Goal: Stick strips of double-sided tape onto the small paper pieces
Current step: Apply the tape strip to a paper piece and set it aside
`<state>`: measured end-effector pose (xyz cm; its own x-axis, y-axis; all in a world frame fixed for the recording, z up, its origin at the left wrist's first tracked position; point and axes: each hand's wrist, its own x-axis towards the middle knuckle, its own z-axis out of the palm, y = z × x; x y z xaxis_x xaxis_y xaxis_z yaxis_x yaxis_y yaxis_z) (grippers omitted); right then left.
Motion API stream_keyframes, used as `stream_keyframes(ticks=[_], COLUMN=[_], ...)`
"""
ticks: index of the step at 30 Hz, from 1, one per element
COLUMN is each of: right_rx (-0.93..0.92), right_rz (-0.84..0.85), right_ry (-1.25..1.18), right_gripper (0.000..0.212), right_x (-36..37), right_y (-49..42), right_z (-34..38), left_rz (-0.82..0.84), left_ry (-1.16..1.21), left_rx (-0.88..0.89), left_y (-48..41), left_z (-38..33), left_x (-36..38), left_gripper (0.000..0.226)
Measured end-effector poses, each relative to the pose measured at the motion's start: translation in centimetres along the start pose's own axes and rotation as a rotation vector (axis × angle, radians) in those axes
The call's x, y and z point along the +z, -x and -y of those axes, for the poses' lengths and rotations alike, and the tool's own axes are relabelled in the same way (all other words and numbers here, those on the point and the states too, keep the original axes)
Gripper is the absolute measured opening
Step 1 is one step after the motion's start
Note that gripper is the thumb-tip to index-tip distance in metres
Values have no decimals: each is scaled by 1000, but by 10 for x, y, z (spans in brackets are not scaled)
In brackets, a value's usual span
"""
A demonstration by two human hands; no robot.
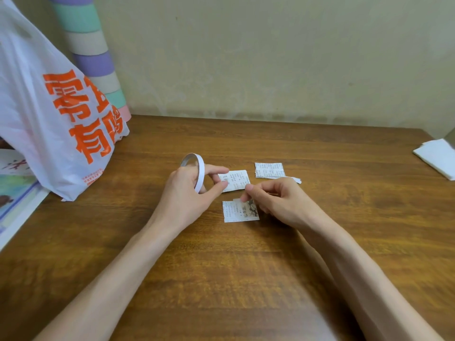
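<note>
Now busy with the sticking step, by the look of it. Holds a thin white ring of double-sided tape [201, 172] in the left hand [189, 193], fingers curled round it, just above the middle of the brown wooden tabletop [246, 279]. Reaches out with that thumb and first finger to the left side of a small white printed paper piece [237, 180], touching it or nearly so; hard to tell. Pinches what looks like a short white tape strip [236, 201] with the right hand [273, 200], fingertips pressed tight together, other fingers curled under. Seems to lay it on the top edge of a second printed paper piece [240, 214], a bit closer to the near edge of the tabletop. Has a little pile of more paper pieces [269, 170] waiting just beside, toward the right edge. Also a white plastic bag with big orange letters [49, 119] at the far left corner, and a folded white sheet [435, 156] by the right edge. Next, probably: press the strip down flat, rub it smooth, then pull a fresh bit off the ring. Calls for soft, careful fingers, because of thin slippery paper and tape sticky enough to grab skin.
</note>
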<state>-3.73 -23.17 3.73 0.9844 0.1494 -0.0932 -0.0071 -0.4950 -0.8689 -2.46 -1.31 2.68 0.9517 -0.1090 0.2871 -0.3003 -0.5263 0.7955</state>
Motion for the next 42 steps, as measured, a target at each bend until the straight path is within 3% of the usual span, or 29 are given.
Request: stream_keyframes(ticks=[18, 35, 42], right_rx=[74, 97, 80], right_rz=[24, -33, -37], right_ry=[155, 232, 247], right_gripper=[35, 33, 34], right_x=[1, 6, 7], right_y=[3, 4, 3], right_z=[6, 10, 9], left_rz=[142, 276, 240], left_ry=[2, -144, -200], left_rx=[12, -29, -56], left_y=[0, 0, 4], left_z=[1, 2, -3], left_x=[0, 6, 15], left_gripper=[29, 36, 22])
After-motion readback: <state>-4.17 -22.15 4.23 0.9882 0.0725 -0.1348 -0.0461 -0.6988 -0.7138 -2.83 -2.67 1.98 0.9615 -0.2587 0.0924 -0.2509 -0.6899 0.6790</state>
